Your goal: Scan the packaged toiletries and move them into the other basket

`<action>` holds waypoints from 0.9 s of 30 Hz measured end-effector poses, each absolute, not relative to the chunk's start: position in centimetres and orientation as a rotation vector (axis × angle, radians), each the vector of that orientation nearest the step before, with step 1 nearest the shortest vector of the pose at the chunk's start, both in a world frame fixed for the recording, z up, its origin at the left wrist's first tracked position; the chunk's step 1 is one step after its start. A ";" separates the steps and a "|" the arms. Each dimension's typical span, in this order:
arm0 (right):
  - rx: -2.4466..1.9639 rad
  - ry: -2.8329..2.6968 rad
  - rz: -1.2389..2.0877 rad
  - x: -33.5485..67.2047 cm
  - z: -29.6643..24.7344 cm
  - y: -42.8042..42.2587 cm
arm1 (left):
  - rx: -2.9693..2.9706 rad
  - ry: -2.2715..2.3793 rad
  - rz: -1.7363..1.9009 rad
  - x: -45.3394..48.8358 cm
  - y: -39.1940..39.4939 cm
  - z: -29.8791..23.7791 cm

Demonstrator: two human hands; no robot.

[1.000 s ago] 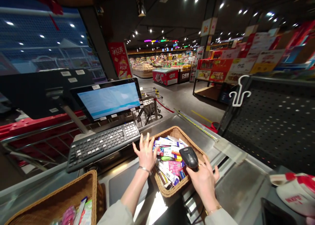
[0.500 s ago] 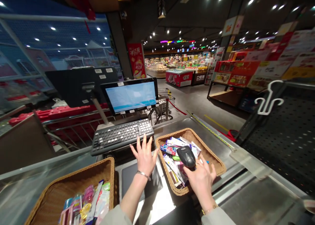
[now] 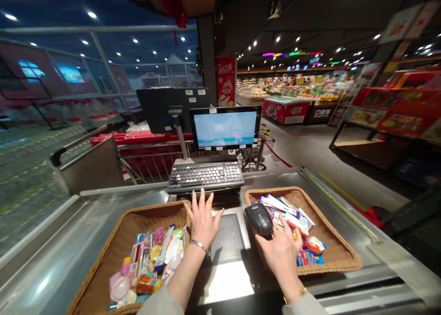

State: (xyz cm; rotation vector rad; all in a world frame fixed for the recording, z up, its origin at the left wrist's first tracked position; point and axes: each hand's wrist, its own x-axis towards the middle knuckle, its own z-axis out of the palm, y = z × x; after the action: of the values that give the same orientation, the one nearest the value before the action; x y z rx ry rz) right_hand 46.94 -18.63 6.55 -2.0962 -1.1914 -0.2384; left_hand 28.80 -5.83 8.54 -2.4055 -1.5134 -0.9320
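My right hand [image 3: 280, 248] grips a black barcode scanner [image 3: 259, 219], its head pointing up and left over the near-left rim of the right wicker basket [image 3: 339, 248]. Packaged small goods [image 3: 289, 211] lie in that basket, partly hidden by the scanner and hand. With fingers spread and nothing in it, my left hand [image 3: 203, 223] hovers just below the keyboard [image 3: 206, 174], beside the right rim of the left wicker basket [image 3: 103, 255]. Mixed small items [image 3: 151, 255] fill the middle of the left basket, including an orange bottle [image 3: 148, 284].
A lit monitor [image 3: 225, 128] stands behind the keyboard, with a second dark screen [image 3: 155, 110] to its left. A flat scanner plate [image 3: 227, 232] is set into the metal counter [image 3: 138, 195] between the baskets. Red display shelves [image 3: 392, 103] stand at the right.
The view has turned left, so the baskets, keyboard and monitor sit farther right. The scanner in my right hand has shifted toward the right basket's left rim. My left hand stays spread.
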 end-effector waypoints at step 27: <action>-1.949 -1.573 -0.013 37.6 3.9 -14.4 | -2.093 -2.121 -0.395 10.3 -5.5 4.3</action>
State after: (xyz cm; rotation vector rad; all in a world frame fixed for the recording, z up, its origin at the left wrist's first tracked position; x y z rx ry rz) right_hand 37.62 -14.42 3.89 -1.9490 -1.5730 -0.0125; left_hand 10.28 -5.49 4.28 -2.0926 -2.1215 -0.3947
